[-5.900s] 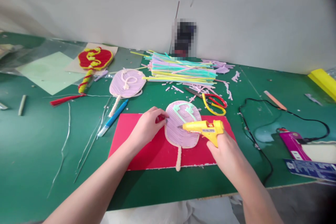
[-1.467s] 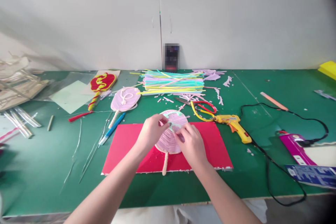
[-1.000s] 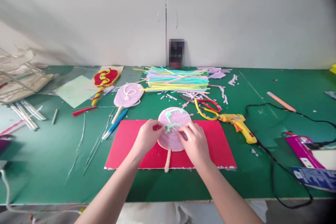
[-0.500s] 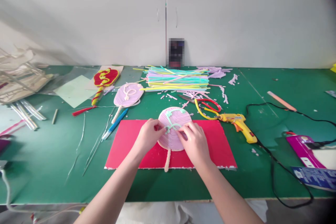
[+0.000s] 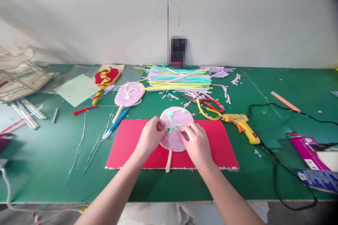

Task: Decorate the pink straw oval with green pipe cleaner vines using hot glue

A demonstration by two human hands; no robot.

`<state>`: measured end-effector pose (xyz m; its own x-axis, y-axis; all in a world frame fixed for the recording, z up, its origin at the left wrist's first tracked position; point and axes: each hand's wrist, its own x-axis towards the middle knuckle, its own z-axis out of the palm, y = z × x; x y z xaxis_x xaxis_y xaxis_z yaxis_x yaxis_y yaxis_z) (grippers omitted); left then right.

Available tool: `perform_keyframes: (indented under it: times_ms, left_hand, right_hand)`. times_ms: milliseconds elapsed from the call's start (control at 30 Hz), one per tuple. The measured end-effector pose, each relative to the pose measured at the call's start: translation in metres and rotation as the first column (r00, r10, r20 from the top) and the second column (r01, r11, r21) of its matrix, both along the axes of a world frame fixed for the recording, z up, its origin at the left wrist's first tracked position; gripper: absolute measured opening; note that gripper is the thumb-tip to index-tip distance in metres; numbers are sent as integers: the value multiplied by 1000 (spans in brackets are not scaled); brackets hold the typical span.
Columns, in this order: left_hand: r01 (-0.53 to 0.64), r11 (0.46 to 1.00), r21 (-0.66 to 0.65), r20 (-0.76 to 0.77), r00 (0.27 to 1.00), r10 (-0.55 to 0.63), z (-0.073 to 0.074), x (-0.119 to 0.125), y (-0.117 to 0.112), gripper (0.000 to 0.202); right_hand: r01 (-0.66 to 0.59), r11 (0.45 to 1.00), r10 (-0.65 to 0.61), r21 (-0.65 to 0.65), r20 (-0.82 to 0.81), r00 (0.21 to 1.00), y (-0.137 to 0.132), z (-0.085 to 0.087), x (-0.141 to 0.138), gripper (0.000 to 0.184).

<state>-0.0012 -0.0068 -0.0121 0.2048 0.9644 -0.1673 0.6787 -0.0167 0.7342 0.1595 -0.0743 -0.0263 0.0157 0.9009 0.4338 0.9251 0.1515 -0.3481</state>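
Note:
A round lilac fan (image 5: 174,142) made of fuzzy stems lies on a red board (image 5: 219,144), its cream handle (image 5: 169,161) pointing toward me. Across its middle runs a bent mint-green pipe cleaner (image 5: 174,126), and another mint-green piece (image 5: 177,111) curves along the upper part. My left hand (image 5: 154,133) pinches the left end of the middle pipe cleaner between thumb and fingers. At the other end, my right hand (image 5: 194,139) pinches it over the fan's right side. Both fingertips partly hide the pipe cleaner's ends.
Behind the board lie a bundle of pastel pipe cleaners (image 5: 179,79), scissors (image 5: 208,107) and lilac scraps. A yellow glue gun (image 5: 243,126) with a black cord is on the right. To the left are another lilac fan (image 5: 129,94), a red fan (image 5: 107,76) and a blue pen (image 5: 116,123).
The whole view has shifted very slightly. Both hands keep their pinch on the mint-green pipe cleaner, with barely any movement over the fan.

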Motion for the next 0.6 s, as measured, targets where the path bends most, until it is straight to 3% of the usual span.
perform_keyframes:
  times_ms: [233,333,467,600]
  left_hand:
    - [16,1000,7,-29,999,-16,-2,-1,2,11]
    - [22,1000,11,-23,999,-22,-3,-1,3,11]
    - [34,999,3,-16,999,-34,-4,-1,6,12]
    - [46,999,-20,-12,999,-47,-2,-2,6,13]
  right_hand:
    - [-8,999,11,36,-78,997,-3,3,2,9]
    - [-86,993,90,87,-50,995,-5,6,1,13]
    - [-229,972,227,58,33,973,-7,8,-4,22]
    - [-246,969,244,31,60,968,-7,8,-6,25]
